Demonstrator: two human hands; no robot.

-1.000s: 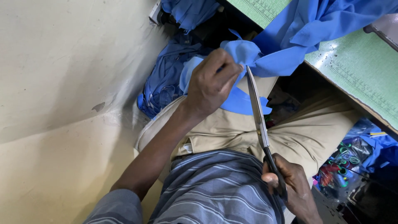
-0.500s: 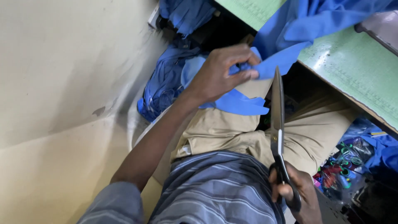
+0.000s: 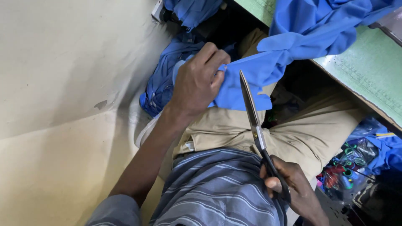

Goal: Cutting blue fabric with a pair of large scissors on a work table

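Left hand [image 3: 200, 81] clenched on a fold of blue cloth [image 3: 268, 62], fingers pinching the edge, holding it up over the lap. Cloth runs from that grip up and to the right onto a green cutting mat [image 3: 368, 71] on the table edge, rest of it bunched on the mat. Right hand [image 3: 289, 186] wrapped round the black handles of the scissors [image 3: 253, 121], low in frame by the waist; blades point up, tip just beside the cloth edge near the left fingers, blades look closed or nearly so, can't tell if they touch the fabric. Below: tan trousers [image 3: 301, 134], grey striped shirt [image 3: 217, 188]. More blue fabric piled on the floor [image 3: 167, 79] left of the knee, against a cream wall [image 3: 63, 83]. Containers: clear plastic bag [image 3: 351, 163] lower right under the table, holding small red, green and blue bits, too small to ID. Another blue bundle w/ a yellow strip [image 3: 385, 144] just beside it. Labels: none legible.
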